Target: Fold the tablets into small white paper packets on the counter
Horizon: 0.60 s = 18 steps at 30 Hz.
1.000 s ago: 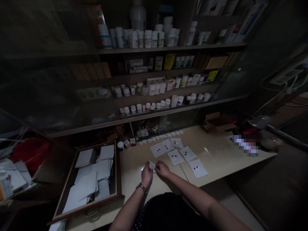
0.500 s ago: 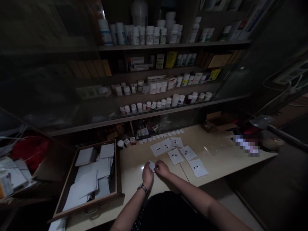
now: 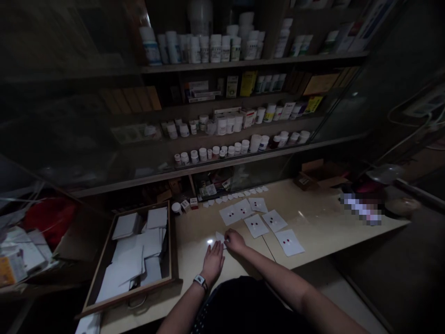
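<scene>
Left hand (image 3: 212, 263) drawn back, fingers (image 3: 216, 249) open, empty | right hand (image 3: 235, 240) seemingly pinching white paper slip (image 3: 220, 237)

Glass-fronted shelves (image 3: 222, 106) hold rows of white medicine bottles (image 3: 215, 48) and small boxes (image 3: 248, 118). An open wooden drawer (image 3: 128, 298) holds white paper sheets (image 3: 130, 264), with a red bag (image 3: 50, 220) left of it. A cardboard box (image 3: 321, 174) sits on the surface's (image 3: 323, 232) far end, below white cables (image 3: 413, 130).

A person's right hand (image 3: 234, 241) pinches a small white paper slip (image 3: 219, 237), left hand (image 3: 212, 262) flat on the bench (image 3: 313, 218), near white paper squares (image 3: 255, 226) marked with red spots, below shelves of medicine bottles (image 3: 215, 48).
</scene>
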### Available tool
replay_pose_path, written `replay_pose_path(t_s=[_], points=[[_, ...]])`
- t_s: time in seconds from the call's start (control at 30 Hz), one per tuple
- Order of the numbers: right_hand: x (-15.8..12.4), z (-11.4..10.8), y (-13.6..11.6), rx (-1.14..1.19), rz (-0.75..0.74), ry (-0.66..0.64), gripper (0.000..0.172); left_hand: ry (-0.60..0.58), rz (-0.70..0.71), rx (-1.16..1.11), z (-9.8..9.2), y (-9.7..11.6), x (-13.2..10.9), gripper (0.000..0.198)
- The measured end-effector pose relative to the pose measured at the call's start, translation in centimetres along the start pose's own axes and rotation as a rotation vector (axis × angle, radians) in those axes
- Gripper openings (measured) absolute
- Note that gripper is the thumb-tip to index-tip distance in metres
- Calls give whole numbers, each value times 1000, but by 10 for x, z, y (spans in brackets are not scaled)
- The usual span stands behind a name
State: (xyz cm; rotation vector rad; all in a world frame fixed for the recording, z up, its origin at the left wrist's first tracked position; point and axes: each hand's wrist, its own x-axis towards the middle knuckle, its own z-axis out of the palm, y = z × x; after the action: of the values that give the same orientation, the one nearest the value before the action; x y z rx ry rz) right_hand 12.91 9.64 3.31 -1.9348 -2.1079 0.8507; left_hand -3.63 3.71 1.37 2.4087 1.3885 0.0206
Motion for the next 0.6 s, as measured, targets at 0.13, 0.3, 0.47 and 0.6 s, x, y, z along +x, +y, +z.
replay_pose_path(t_s=[0.13,0.3,0.47,0.6], points=[[19,-8,-13,20,-19,-4,35,-47,-23,2,-4,1,1,56],[39,-12,-29,-21,-10,-121,39,-78,-25,-22,-5,-2,2,59],[46,-10,-34,-67,-57,-150,26,-108,-1,-30,-6,-8,-2,63],[46,-10,-35,-103,-161,-157,36,-127,21,-34,-11,-8,-5,64]])
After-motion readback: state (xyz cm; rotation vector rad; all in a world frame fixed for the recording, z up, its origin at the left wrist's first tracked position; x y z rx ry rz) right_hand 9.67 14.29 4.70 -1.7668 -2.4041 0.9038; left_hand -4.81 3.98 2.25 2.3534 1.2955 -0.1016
